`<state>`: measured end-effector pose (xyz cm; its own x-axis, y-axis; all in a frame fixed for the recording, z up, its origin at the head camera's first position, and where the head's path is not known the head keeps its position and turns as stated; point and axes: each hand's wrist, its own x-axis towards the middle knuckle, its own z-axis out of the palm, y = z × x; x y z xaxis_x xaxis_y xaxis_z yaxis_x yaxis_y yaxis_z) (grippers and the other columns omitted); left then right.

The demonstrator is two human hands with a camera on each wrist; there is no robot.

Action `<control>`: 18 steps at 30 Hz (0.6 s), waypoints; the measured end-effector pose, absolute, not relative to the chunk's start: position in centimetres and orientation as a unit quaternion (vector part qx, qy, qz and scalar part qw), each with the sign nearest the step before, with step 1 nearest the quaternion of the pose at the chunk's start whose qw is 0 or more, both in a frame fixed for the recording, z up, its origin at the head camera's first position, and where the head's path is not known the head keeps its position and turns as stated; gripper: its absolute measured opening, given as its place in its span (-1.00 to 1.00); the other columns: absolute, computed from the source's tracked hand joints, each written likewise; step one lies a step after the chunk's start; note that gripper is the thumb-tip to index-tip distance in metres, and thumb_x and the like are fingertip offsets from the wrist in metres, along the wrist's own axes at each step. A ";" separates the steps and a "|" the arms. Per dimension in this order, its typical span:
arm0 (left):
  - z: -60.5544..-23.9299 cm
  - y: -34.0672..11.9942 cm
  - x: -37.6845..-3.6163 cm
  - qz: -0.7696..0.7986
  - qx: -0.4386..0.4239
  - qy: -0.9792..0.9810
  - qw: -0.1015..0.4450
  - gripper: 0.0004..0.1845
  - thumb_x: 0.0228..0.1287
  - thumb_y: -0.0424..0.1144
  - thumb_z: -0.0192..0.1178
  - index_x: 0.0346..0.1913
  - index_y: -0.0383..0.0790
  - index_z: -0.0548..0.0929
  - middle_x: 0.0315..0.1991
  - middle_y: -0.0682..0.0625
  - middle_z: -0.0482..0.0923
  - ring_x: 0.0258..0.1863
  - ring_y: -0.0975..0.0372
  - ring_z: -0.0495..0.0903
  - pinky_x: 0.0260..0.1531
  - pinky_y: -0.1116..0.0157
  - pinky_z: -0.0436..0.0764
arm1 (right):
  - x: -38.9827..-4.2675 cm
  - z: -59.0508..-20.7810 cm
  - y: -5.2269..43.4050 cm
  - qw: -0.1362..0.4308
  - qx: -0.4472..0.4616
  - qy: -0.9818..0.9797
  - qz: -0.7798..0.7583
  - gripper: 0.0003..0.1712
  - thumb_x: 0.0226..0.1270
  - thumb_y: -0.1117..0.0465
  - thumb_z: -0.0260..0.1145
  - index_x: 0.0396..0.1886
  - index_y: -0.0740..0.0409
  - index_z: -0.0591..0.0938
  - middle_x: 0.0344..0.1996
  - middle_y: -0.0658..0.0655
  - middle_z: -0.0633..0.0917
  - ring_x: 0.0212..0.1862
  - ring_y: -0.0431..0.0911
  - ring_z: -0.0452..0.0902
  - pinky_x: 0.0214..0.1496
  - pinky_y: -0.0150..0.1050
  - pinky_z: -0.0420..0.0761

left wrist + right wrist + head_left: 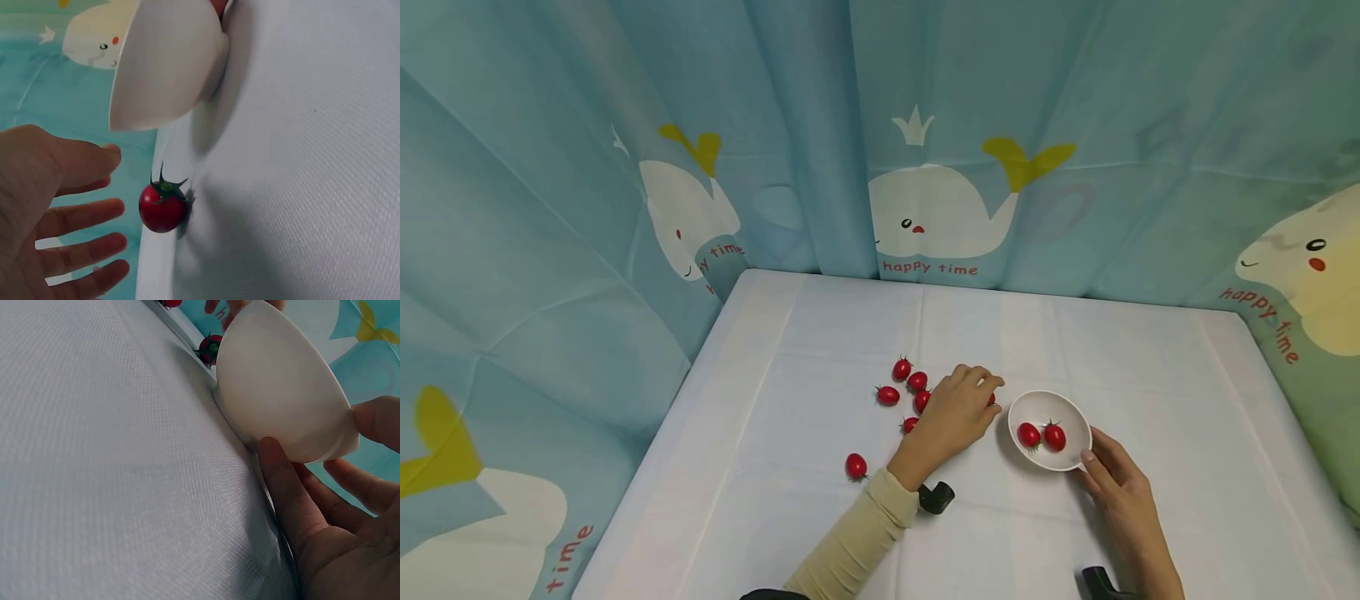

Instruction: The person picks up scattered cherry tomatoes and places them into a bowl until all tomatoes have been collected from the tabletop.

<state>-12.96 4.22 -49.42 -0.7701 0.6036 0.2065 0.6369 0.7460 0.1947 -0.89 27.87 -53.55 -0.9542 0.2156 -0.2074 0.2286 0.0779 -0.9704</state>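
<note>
My left hand sits wedged between the loose tomatoes and the bowl; one tomato lies just beside my fingers. My right hand blocks the bowl's near side. Bare tablecloth lies open behind it; curtain closes the far edge.

The left hand is reaching over loose tomatoes while the right hand is touching the white bowl on the bench.
</note>
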 end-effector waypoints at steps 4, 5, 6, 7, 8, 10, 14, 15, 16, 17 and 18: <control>-49.6 4.1 -13.1 -0.128 -0.319 -0.938 0.048 -0.60 0.52 0.03 0.23 0.30 0.01 0.63 0.22 0.06 0.66 0.18 0.18 0.61 0.12 0.30 0.66 | -0.8 -53.6 27.9 0.005 0.153 0.728 -0.668 -0.20 0.62 0.04 0.22 0.62 0.30 0.17 0.36 -0.04 0.39 0.11 -0.62 0.45 0.04 -0.64 0.60; -49.7 4.1 -13.1 -0.128 -0.317 -0.939 0.044 -0.59 0.52 0.03 0.23 0.30 0.00 0.63 0.21 0.06 0.66 0.17 0.18 0.61 0.11 0.30 0.66 | -0.8 -53.6 27.9 0.005 0.154 0.727 -0.669 -0.20 0.61 0.04 0.23 0.62 0.30 0.17 0.33 -0.10 0.40 0.11 -0.61 0.46 0.03 -0.64 0.61; -49.7 4.1 -13.1 -0.126 -0.315 -0.940 0.041 -0.59 0.52 0.03 0.23 0.30 -0.01 0.63 0.20 0.05 0.67 0.15 0.18 0.62 0.10 0.30 0.66 | -0.8 -53.6 28.0 0.005 0.155 0.727 -0.670 -0.20 0.61 0.04 0.23 0.62 0.30 0.17 0.30 -0.15 0.41 0.11 -0.62 0.46 0.03 -0.64 0.61; -49.7 4.2 -13.1 -0.122 -0.313 -0.941 0.039 -0.58 0.52 0.04 0.23 0.30 -0.02 0.63 0.19 0.05 0.67 0.13 0.18 0.63 0.09 0.30 0.67 | -0.9 -53.6 28.0 0.005 0.155 0.725 -0.671 -0.20 0.62 0.05 0.23 0.62 0.31 0.16 0.29 -0.18 0.41 0.11 -0.62 0.46 0.03 -0.64 0.61; -49.8 4.2 -13.2 -0.115 -0.312 -0.942 0.038 -0.58 0.52 0.04 0.22 0.30 -0.03 0.63 0.18 0.04 0.67 0.11 0.18 0.64 0.08 0.29 0.67 | -0.9 -53.6 28.0 0.005 0.155 0.725 -0.671 -0.20 0.62 0.05 0.23 0.62 0.31 0.16 0.27 -0.20 0.41 0.11 -0.62 0.47 0.03 -0.64 0.61; -49.9 4.2 -13.2 -0.097 -0.312 -0.944 0.041 -0.58 0.51 0.05 0.23 0.28 -0.05 0.64 0.13 0.03 0.69 0.05 0.19 0.65 0.02 0.31 0.68 | -0.9 -53.6 28.0 0.006 0.156 0.724 -0.671 -0.20 0.62 0.05 0.23 0.62 0.32 0.16 0.25 -0.23 0.41 0.10 -0.62 0.47 0.02 -0.64 0.61; -50.1 4.2 -13.4 -0.059 -0.314 -0.946 0.055 -0.59 0.50 0.08 0.23 0.23 -0.06 0.67 0.04 0.04 0.70 -0.06 0.21 0.67 -0.10 0.33 0.68 | -0.9 -53.7 28.0 0.006 0.155 0.726 -0.670 -0.21 0.62 0.05 0.22 0.62 0.31 0.16 0.28 -0.21 0.39 0.11 -0.63 0.45 0.03 -0.64 0.61; -50.1 4.2 -13.4 -0.054 -0.315 -0.946 0.059 -0.60 0.50 0.08 0.24 0.21 -0.06 0.68 0.01 0.04 0.70 -0.09 0.21 0.67 -0.13 0.34 0.68 | -0.9 -53.7 28.0 0.006 0.155 0.725 -0.671 -0.21 0.62 0.05 0.22 0.62 0.32 0.16 0.28 -0.21 0.39 0.11 -0.62 0.45 0.03 -0.64 0.61; -50.1 4.2 -13.4 -0.049 -0.316 -0.945 0.062 -0.61 0.49 0.08 0.25 0.19 -0.05 0.68 -0.01 0.04 0.70 -0.11 0.21 0.67 -0.16 0.35 0.67 | -0.9 -53.7 28.0 0.006 0.155 0.724 -0.672 -0.21 0.62 0.06 0.22 0.62 0.32 0.16 0.27 -0.21 0.39 0.12 -0.63 0.45 0.03 -0.64 0.61; -50.2 4.2 -13.5 -0.046 -0.317 -0.945 0.063 -0.62 0.49 0.08 0.25 0.18 -0.04 0.69 -0.02 0.05 0.69 -0.11 0.22 0.67 -0.17 0.35 0.67 | -0.9 -53.7 28.0 0.006 0.155 0.723 -0.673 -0.21 0.62 0.06 0.22 0.62 0.33 0.16 0.27 -0.22 0.40 0.12 -0.63 0.45 0.03 -0.63 0.61; -50.2 4.1 -13.5 -0.046 -0.318 -0.945 0.064 -0.64 0.48 0.07 0.27 0.16 -0.04 0.70 -0.04 0.05 0.69 -0.12 0.22 0.67 -0.19 0.35 0.66 | -0.9 -53.7 28.0 0.005 0.154 0.722 -0.675 -0.21 0.62 0.07 0.22 0.62 0.34 0.15 0.25 -0.23 0.40 0.12 -0.63 0.46 0.03 -0.63 0.62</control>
